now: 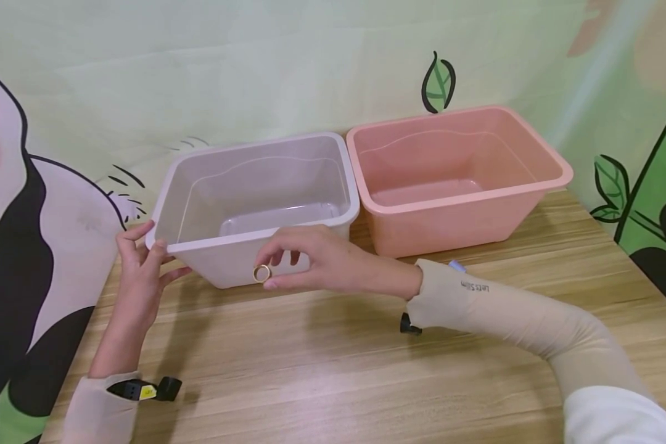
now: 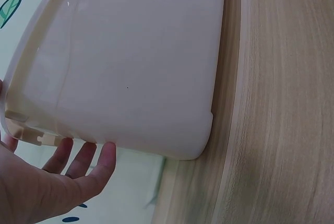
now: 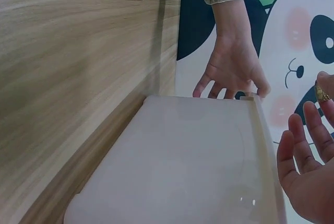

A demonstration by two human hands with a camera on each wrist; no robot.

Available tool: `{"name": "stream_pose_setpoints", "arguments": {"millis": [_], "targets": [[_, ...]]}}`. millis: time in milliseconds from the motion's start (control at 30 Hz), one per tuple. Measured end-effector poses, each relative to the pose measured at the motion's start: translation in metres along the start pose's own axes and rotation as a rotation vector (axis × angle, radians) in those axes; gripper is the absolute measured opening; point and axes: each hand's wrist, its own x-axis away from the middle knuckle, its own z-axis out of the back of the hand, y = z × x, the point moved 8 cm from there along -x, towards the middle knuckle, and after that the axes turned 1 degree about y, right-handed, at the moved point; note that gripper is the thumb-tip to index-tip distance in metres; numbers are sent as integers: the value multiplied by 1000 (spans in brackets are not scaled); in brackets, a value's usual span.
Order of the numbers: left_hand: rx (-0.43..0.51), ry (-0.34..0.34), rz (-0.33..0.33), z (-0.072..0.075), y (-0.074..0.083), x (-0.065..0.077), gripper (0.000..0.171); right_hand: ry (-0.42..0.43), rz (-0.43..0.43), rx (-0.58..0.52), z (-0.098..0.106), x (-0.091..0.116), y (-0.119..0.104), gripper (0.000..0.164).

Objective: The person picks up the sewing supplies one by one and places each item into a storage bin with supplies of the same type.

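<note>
My right hand (image 1: 322,259) pinches a small gold ring (image 1: 262,273) between thumb and finger, in front of the light grey plastic bin (image 1: 255,237). In the right wrist view the ring (image 3: 322,92) shows at the fingertips, with the other fingers spread below it. At the bin's near left corner my left hand (image 1: 140,274) holds the rim, its thumb on the edge. Seen from the left wrist, this hand (image 2: 62,177) has several fingertips against the bin's end wall (image 2: 135,67). The bin's inside shows only its bare walls and floor in the head view.
A pink plastic bin (image 1: 444,222) stands right beside the grey one, their rims close together. Both stand on a wood-grain table (image 1: 288,370) against a printed wall cloth (image 1: 255,68). A small blue object (image 1: 457,266) shows behind the right sleeve.
</note>
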Motion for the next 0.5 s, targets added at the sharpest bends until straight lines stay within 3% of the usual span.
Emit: {"name": "stream_pose_setpoints", "arguments": {"millis": [500], "targets": [[7,15,-1,1,0,0,50,16,76,65,11,-8,-13,25]]}}
